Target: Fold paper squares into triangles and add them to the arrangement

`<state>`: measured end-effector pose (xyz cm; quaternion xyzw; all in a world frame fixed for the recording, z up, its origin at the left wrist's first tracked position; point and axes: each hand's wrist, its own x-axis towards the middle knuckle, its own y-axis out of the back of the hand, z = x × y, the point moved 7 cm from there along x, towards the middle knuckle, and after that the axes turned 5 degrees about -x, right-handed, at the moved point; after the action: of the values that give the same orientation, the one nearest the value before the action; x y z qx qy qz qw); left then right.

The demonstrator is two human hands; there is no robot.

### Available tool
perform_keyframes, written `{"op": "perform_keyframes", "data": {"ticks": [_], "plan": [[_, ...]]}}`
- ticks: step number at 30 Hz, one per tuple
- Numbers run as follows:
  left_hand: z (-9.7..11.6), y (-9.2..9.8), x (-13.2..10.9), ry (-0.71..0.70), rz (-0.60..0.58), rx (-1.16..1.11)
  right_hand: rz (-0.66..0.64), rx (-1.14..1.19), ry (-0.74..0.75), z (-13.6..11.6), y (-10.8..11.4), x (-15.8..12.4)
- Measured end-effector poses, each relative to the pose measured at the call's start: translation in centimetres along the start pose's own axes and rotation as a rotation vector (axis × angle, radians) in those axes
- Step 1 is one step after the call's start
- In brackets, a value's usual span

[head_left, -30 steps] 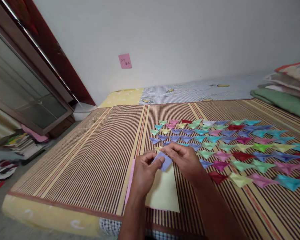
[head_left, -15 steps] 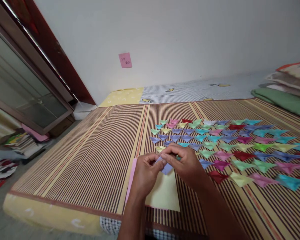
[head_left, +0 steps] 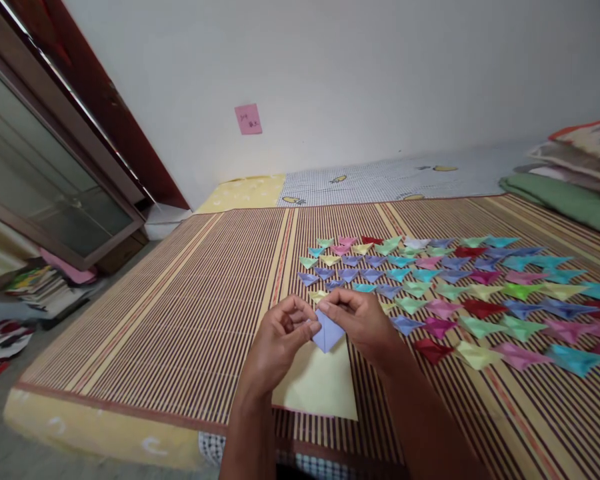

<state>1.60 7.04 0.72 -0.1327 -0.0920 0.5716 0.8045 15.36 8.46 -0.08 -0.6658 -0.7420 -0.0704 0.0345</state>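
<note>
Head view: a striped mat [head_left: 180, 300] stretches to its brown border [head_left: 130, 409] left of the left hand [head_left: 280, 339], which pinches a lilac paper [head_left: 330, 333], pointed and centre-creased, above a yellow sheet [head_left: 320, 385]; the right hand [head_left: 365, 327] pinches the paper's top, near colourful folded shapes [head_left: 480, 327]

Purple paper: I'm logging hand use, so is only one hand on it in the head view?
No, the left hand and the right hand both have fingers on the purple paper.
</note>
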Motion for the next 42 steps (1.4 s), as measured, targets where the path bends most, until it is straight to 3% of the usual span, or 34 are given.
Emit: {"op": "perform_keyframes", "data": {"ticks": [5,13,16,20,33,42], "plan": [[-0.1,-0.1,0.0,0.004,-0.034,0.045,0.03,0.024,0.006,0.1,0.0,0.1],[-0.7,1.1,0.2,0.005,0.045,0.109,0.027,-0.022,-0.015,0.3,0.3,0.0],[-0.6,1.9,0.3,-0.023,0.117,0.107,0.04,-0.09,0.052,-0.4,1.1,-0.2],[-0.8,3.0,0.2,-0.037,0.179,0.096,-0.072,-0.162,0.205,-1.6,1.5,-0.5],[-0.9,2.3,0.3,-0.013,0.051,-0.03,-0.07,-0.319,0.333,-3.2,1.1,-1.1],[-1.2,2.5,0.4,-0.029,0.114,-0.014,-0.068,-0.438,0.38,-3.8,0.2,-1.2]]}}
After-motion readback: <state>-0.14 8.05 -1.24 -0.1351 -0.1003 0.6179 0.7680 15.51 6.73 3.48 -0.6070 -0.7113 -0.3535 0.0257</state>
